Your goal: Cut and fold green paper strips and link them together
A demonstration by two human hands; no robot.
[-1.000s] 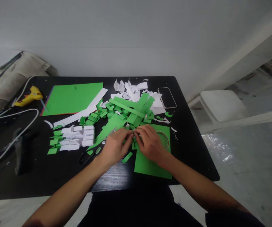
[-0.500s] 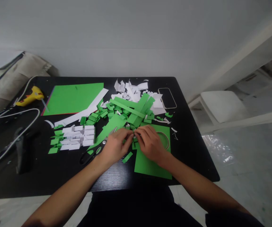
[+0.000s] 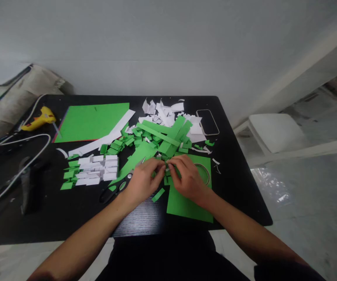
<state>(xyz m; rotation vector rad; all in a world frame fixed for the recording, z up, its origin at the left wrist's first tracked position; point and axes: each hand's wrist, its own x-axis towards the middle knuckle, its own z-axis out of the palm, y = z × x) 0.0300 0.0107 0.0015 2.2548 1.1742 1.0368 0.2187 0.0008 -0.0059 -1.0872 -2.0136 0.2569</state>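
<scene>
1. Left hand (image 3: 142,180) and right hand (image 3: 188,178) both seem to be pinching a tiny paper piece (image 3: 166,162), 3 o'clock from the left's fingertips; can't tell its long axis, mostly hidden.
2. Loose green strip (image 3: 158,194): 7 o'clock, lying 8-to-2, left's nearer.

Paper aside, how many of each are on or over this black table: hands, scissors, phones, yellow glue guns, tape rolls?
Hands: 2 (left hand, right hand)
Scissors: 1
Phone: 1
Yellow glue gun: 1
Tape roll: 1
Total: 6
</scene>
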